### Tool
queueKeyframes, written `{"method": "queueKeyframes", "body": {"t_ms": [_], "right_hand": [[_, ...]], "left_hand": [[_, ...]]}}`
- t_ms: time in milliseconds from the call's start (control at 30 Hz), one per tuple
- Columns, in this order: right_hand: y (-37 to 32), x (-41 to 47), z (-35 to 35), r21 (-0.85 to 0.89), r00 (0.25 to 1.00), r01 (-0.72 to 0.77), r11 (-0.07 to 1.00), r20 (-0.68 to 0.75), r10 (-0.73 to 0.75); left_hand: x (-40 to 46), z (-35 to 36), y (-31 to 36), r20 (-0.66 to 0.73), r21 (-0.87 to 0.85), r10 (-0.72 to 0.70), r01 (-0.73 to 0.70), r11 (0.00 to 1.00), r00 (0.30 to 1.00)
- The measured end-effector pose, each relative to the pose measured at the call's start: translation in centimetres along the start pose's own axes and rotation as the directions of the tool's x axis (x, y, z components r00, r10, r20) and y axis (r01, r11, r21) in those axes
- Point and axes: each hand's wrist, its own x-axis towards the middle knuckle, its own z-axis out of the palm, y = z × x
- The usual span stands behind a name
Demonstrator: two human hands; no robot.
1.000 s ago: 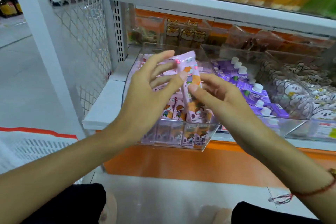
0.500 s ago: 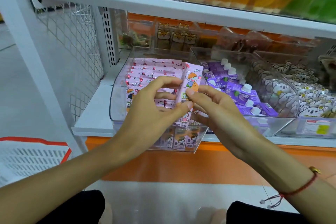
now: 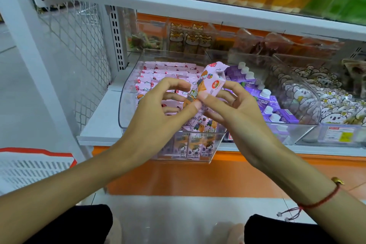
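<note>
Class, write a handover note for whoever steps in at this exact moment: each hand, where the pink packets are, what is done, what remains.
Left hand: thumb and fingers pinch the lower part of one pink packet.
Right hand: pinches the same packet nearer its top.
Packet: held above the clear bin on the lower shelf, not in it.
Done: the bin already holds rows of matching packets.
Left: probably set this packet in among them.

A: Count of hands and held items?
B: Hands, 2: left hand [image 3: 158, 113], right hand [image 3: 235, 111]. Held pink packet [image 3: 210, 83]: 1.
A: Others?
B: 1 white basket [image 3: 29, 166]; 1 red bracelet [image 3: 324, 198]; binned packets [image 3: 168, 71] overlap, not countable.
</note>
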Motion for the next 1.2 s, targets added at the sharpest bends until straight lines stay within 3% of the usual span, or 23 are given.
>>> {"method": "queueKeyframes", "body": {"t_ms": [200,367,467,600,667,767,833,1000,1200], "right_hand": [[-0.5,-0.2,-0.2,-0.113,0.996,0.010,0.994,0.090,0.000],[-0.5,-0.6,0.3,-0.226,0.989,0.135,0.965,-0.024,-0.144],[-0.4,-0.7,0.5,-0.206,0.987,0.132,0.970,-0.066,-0.148],[-0.7,-0.5,0.0,-0.154,0.998,0.058,0.986,-0.015,-0.061],[-0.8,-0.2,-0.5,-0.124,1.000,0.005,0.992,-0.025,-0.009],[-0.9,0.2,-0.9,-0.095,0.998,-0.056,0.994,-0.026,0.053],[-0.9,0.3,-1.0,-0.089,0.996,-0.092,0.992,-0.016,0.091],[-1.0,0.5,-1.0,-0.051,0.990,-0.139,0.989,0.013,0.140],[-1.1,0.3,-1.2,-0.097,0.993,-0.089,0.991,0.075,0.097]], "left_hand": [[0.1,-0.2,0.3,0.031,0.001,0.017,-0.017,1.000,0.999],[-0.1,0.2,0.3,0.033,0.015,0.053,-0.054,0.998,0.998],[-0.2,0.7,0.4,-0.008,0.023,0.055,-0.055,0.998,0.998],[0.4,0.3,0.4,-0.034,-0.007,-0.032,0.031,0.999,0.999],[0.8,-0.1,0.3,0.020,-0.064,-0.150,0.151,0.986,0.988],[1.0,-0.4,0.3,0.194,-0.260,-0.402,0.442,0.858,0.895],[1.1,-0.4,0.5,0.265,-0.302,-0.462,0.528,0.794,0.846],[1.2,-0.5,1.0,0.276,-0.352,-0.504,0.574,0.739,0.819],[1.2,-0.8,0.6,0.284,-0.251,-0.431,0.500,0.829,0.856]]}}
